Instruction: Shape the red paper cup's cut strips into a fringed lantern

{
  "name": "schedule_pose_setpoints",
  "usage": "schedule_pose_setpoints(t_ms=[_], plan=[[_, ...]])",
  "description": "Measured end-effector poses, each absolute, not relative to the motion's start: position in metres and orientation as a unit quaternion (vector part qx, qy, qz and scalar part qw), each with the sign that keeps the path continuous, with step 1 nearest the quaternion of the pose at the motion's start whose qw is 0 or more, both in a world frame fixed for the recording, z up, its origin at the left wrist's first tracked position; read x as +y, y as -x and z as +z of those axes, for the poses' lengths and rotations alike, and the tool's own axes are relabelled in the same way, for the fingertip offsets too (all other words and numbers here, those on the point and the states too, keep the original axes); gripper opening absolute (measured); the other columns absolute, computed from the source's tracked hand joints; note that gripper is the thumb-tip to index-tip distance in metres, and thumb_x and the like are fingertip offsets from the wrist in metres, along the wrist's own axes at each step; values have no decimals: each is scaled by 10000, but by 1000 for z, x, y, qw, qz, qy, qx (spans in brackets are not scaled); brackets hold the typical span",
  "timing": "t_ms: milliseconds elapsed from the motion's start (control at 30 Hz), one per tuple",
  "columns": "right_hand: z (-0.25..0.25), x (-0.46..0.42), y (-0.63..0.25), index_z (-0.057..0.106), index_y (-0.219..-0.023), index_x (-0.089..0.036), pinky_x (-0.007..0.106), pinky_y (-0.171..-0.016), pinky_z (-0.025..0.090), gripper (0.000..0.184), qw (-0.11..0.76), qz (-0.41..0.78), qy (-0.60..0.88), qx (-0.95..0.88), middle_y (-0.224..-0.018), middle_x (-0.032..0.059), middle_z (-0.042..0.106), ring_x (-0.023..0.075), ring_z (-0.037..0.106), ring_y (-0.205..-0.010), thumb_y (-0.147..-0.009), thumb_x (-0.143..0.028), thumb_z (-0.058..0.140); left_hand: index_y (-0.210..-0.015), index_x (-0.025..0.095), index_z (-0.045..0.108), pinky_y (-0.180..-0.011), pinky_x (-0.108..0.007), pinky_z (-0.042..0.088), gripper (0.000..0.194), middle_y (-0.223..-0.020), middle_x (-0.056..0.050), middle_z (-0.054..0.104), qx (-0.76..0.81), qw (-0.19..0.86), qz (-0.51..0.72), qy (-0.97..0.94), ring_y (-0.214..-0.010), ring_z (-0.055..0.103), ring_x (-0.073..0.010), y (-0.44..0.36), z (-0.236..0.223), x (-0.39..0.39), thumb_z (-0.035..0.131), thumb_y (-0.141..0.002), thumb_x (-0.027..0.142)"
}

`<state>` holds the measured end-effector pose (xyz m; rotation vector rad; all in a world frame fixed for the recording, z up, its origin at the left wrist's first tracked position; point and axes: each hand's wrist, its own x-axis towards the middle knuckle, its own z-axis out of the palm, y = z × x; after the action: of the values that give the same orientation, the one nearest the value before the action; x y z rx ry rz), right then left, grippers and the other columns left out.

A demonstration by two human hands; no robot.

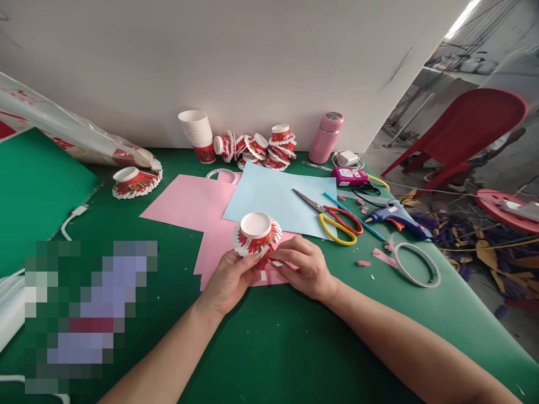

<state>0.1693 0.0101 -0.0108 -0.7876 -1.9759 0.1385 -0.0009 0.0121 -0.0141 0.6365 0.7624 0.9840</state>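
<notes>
Cut cup [256, 226], base up, just below frame centre, above and between the hands.
Left hand [232, 280] closed on the cup's lower edge, nearer its body; right hand [306, 266] curled, fingertips at the lower-right strips [265, 259], pinch unconfirmed. Cup axis roughly upright.

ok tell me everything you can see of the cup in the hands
The cup looks like paper: a round white base, a red wall with printed patterns. Below the base the wall is cut into strips, many fanned outward as a white-edged ruffle. It is base up, over pink paper. The left hand holds its near left side; the right hand's fingers work at strips, near right.
</notes>
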Motion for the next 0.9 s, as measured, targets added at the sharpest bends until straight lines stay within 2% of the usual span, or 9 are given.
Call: schedule_pose_setpoints(t_ms=[133,367,600,900], plan=[[-10,8,-167,646,-823,-196,253,-619,530,94,512,142,381,-757,-750,50,662,143,632,-689,-847,-183,556,-844,184,742,-867,-355,463,167,-913,-65,727,340,776,438,-299,-907,628,-215,0,-12,12,733,-685,233],[-14,8,-166,615,-761,-182,220,-553,506,99,527,236,450,-682,-685,14,679,110,602,-572,-838,-222,565,-903,184,739,-935,-423,442,239,-977,-78,724,344,758,427,-353,-998,617,-265,-3,-8,12,741,-675,252],[-13,8,-164,606,-734,-186,224,-540,502,137,536,226,451,-677,-651,9,669,112,592,-555,-839,-265,565,-874,171,747,-925,-414,435,267,-924,-89,734,361,737,428,-379,-962,629,-269,-4,-4,11,775,-633,282],[-8,7,-164,644,-782,-191,237,-591,524,78,542,181,384,-725,-732,39,690,134,629,-663,-827,-156,590,-846,171,746,-824,-337,452,268,-809,-54,726,387,694,438,-419,-845,627,-217,-4,-8,10,779,-625,319]])
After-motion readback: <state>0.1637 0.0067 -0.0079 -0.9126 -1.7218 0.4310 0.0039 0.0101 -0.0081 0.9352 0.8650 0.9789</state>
